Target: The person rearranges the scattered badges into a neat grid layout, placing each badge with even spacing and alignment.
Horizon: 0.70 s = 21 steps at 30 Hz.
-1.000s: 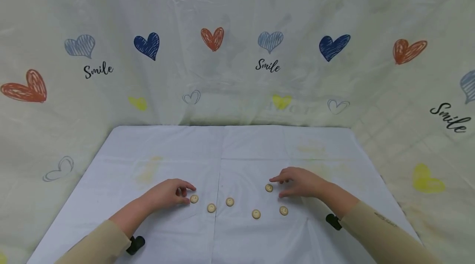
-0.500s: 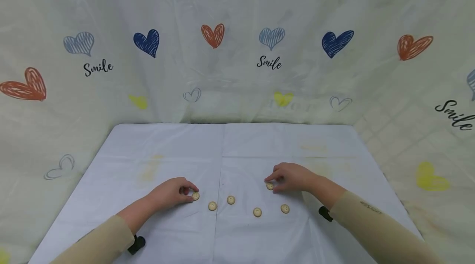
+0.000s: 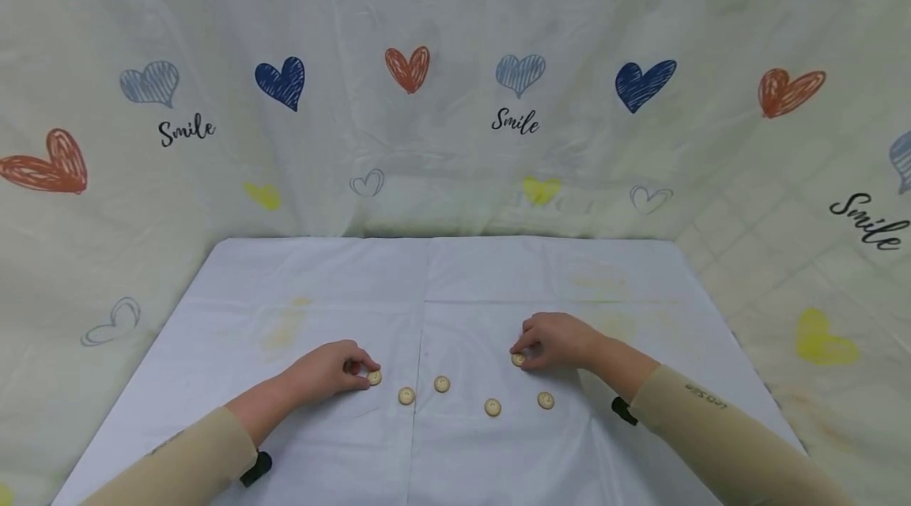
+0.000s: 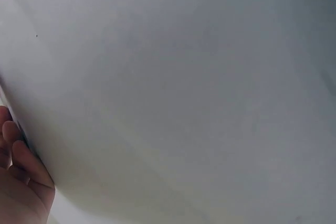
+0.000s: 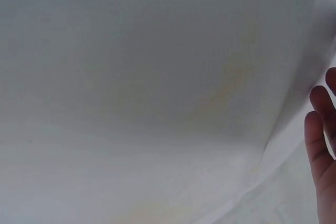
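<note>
Several round, light wooden buttons lie on a white cloth, seen in the head view. My left hand (image 3: 326, 373) pinches the leftmost button (image 3: 375, 378) between thumb and fingertips, at the cloth. On the right side, my right hand (image 3: 562, 341) pinches the farthest button (image 3: 518, 360) the same way, partly covering it. In the left wrist view, curled fingers (image 4: 31, 169) show at the lower left edge. Fingers (image 5: 316, 140) of the right hand appear at the right edge of the right wrist view. Neither wrist view shows a button.
Between the hands lie a button (image 3: 406, 396), another button (image 3: 442, 384) and a third button (image 3: 493, 408). One more button (image 3: 546, 401) sits nearer me, below the right hand. The cloth-covered table (image 3: 342, 269) meets a heart-printed curtain (image 3: 455, 150) behind and at both sides.
Both hands have come in on their buttons, the right one moving left, and their fingers have drawn together around them. The other buttons have stayed in place.
</note>
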{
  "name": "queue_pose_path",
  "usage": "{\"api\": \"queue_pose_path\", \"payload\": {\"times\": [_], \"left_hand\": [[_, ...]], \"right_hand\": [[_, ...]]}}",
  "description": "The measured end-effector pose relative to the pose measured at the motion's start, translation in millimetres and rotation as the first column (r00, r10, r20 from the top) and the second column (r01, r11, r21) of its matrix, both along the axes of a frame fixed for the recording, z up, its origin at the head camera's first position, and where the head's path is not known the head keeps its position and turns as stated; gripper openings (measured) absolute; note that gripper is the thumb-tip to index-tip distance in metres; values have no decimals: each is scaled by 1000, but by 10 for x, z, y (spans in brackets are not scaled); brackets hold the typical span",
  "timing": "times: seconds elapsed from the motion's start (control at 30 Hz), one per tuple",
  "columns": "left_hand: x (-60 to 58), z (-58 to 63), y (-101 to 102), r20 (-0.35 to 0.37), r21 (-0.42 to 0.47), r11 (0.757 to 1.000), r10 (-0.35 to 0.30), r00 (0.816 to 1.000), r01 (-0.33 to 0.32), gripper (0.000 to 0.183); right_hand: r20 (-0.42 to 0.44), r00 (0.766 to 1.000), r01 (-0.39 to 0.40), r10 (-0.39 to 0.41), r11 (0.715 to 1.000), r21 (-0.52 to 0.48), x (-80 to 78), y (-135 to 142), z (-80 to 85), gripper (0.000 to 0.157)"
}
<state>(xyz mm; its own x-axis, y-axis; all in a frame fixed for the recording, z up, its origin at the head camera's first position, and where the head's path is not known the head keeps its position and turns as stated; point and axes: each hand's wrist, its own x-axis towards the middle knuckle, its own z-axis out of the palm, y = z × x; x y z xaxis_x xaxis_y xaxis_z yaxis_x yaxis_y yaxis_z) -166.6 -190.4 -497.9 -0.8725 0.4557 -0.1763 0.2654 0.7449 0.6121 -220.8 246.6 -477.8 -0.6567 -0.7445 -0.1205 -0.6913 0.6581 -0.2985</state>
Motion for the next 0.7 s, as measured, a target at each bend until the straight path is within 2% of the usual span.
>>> {"api": "queue_pose_path", "payload": {"times": [0.1, 0.43, 0.6, 0.7], "left_hand": [[-19, 6, 10, 3, -6, 1000, -7, 1000, 7, 22], [-45, 19, 27, 7, -20, 1000, -21, 1000, 21, 21], [-29, 5, 18, 3, -18, 1000, -25, 1000, 25, 21], [-18, -18, 17, -5, -23, 1000, -19, 1000, 19, 21]], "right_hand": [[-15, 1000, -14, 14, 1000, -4, 7, 5, 12, 22], [1, 999, 46, -46, 999, -7, -4, 23, 85, 22], [-6, 999, 37, -37, 999, -28, -34, -33, 123, 22], [0, 998, 60, -60, 998, -33, -70, -102, 138, 21]]}}
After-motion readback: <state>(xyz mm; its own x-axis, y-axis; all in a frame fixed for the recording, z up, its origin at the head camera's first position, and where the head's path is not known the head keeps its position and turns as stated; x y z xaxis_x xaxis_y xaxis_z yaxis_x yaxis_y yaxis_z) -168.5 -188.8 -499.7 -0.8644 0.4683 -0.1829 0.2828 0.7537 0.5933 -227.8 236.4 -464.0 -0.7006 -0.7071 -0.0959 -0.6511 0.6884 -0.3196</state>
